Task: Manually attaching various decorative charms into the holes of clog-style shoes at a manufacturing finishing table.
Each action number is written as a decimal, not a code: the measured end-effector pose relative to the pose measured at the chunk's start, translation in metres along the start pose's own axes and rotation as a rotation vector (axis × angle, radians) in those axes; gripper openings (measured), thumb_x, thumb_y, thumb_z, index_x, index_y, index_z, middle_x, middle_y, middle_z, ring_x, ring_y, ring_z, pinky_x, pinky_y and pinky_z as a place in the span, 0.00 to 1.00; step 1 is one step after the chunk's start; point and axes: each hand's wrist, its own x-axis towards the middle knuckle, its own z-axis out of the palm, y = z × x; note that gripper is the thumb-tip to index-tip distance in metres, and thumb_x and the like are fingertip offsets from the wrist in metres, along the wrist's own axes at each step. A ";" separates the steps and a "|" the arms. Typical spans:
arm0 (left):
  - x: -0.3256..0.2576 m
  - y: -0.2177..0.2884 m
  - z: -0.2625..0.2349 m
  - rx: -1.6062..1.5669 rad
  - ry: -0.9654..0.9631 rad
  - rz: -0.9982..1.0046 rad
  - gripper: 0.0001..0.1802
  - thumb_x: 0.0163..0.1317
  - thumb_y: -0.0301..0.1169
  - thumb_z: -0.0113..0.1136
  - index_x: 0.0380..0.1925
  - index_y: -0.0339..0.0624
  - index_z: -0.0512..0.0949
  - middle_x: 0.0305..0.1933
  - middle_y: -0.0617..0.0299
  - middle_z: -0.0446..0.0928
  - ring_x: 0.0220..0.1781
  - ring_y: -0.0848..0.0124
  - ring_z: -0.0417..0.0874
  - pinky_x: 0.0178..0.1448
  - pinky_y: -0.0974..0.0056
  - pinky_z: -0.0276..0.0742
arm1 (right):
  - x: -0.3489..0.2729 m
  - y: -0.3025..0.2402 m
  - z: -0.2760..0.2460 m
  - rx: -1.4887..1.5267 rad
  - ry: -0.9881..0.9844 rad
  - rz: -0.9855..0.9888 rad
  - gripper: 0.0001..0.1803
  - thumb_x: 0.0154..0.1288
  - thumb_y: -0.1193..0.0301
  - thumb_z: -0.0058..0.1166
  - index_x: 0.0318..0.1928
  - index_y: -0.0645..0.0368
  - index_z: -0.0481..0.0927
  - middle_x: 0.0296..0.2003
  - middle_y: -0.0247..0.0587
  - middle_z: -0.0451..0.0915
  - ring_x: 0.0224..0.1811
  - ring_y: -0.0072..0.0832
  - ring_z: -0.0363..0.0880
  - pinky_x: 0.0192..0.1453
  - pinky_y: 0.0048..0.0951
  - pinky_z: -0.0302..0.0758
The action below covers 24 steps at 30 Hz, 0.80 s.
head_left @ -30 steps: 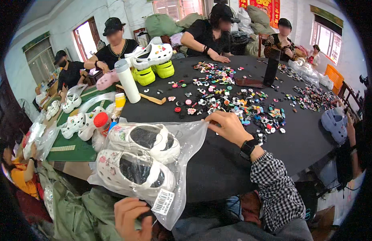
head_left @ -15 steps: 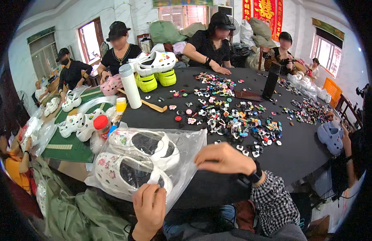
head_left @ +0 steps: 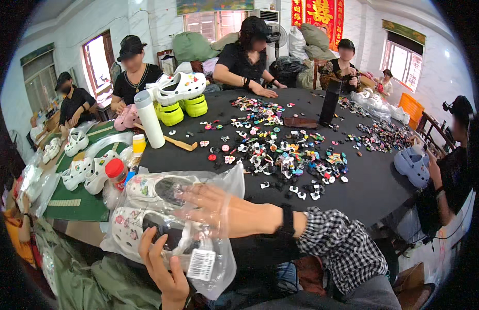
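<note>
A pair of white clogs (head_left: 127, 227) with colourful charms lies in a clear plastic bag (head_left: 236, 188) at the table's near left edge. My right hand (head_left: 231, 207) reaches in from the right, its fingers spread over the far clog. They show blurred through the clear film, so the hand looks to be inside the bag's mouth. My left hand (head_left: 164, 268) is at the near clog's opening, fingers apart and slightly bent, thumb up. Whether its fingertips press the film or the clog I cannot tell. A white barcode label (head_left: 201, 264) is on the bag beside the left thumb.
Heaps of small shoe charms (head_left: 286, 155) cover the black table (head_left: 374, 191). Beyond the bag stand a red-lidded jar (head_left: 115, 170), a white bottle (head_left: 149, 120) and stacked clogs (head_left: 182, 87). A black tumbler (head_left: 330, 102) stands farther right. Several people sit around; one holds a blue clog (head_left: 412, 166).
My right hand has moved left from the bag's edge over the clogs, under the film. My left hand's fingers have spread and shifted left. The barcode label has come into sight.
</note>
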 end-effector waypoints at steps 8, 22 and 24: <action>-0.002 -0.013 0.007 0.369 -0.068 0.046 0.22 0.67 0.33 0.43 0.57 0.31 0.69 0.67 0.40 0.63 0.71 0.43 0.60 0.75 0.46 0.50 | 0.018 0.010 0.018 0.029 -0.136 -0.021 0.32 0.62 0.41 0.52 0.54 0.53 0.79 0.42 0.50 0.74 0.50 0.48 0.72 0.56 0.48 0.66; 0.014 -0.071 -0.028 0.396 0.157 0.131 0.21 0.70 0.38 0.54 0.59 0.42 0.74 0.56 0.50 0.74 0.61 0.54 0.72 0.61 0.51 0.68 | -0.041 0.005 -0.047 0.374 -0.323 -0.132 0.20 0.66 0.53 0.57 0.37 0.60 0.81 0.33 0.47 0.74 0.39 0.45 0.74 0.50 0.45 0.67; 0.014 -0.089 -0.039 0.173 -0.053 -0.308 0.24 0.72 0.34 0.44 0.63 0.32 0.66 0.66 0.45 0.64 0.69 0.50 0.63 0.73 0.50 0.54 | -0.056 0.011 -0.060 0.454 -0.299 -0.144 0.18 0.67 0.55 0.56 0.35 0.59 0.81 0.33 0.46 0.73 0.40 0.44 0.74 0.55 0.46 0.66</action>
